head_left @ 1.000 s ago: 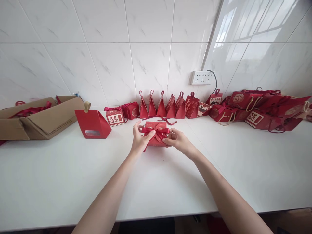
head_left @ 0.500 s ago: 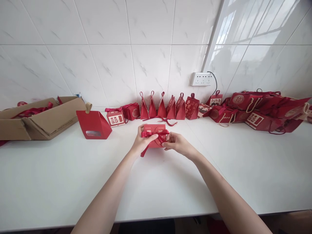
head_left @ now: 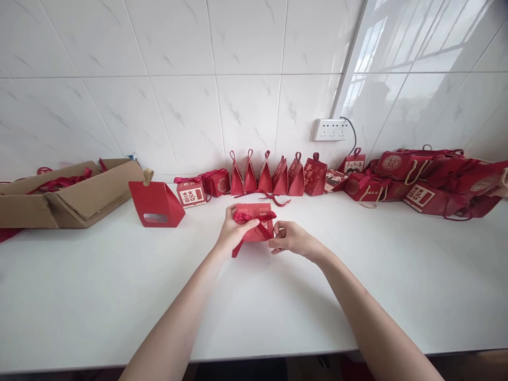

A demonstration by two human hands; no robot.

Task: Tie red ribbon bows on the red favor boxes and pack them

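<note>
A red gift box (head_left: pixel 254 208) with pale printed characters is held a little above the middle of the white table. Dark red ribbon (head_left: pixel 241 216) crosses its front, gathered near the centre, and one tail hangs off the lower left. Gripping the box by its left side, my left hand (head_left: pixel 232 231) presses its thumb over the gathered ribbon. At the lower right corner, the fingers of my right hand (head_left: pixel 292 238) are pinched together on a ribbon tail that runs down from the centre. The fingertips' exact hold is partly hidden.
Several triangular red boxes (head_left: pixel 265 177) with loops stand along the tiled wall, a loose ribbon (head_left: pixel 280 202) before them. A red box with a window (head_left: pixel 156 203) and an open cardboard carton (head_left: pixel 93 198) are leftward. Piled red boxes (head_left: pixel 436 182) lie right; a power strip (head_left: pixel 330 129) hangs above.
My right hand has moved slightly down along the box's right edge, drawing the ribbon tail toward the lower right. My left hand keeps its grip. The whole view has shifted a little.
</note>
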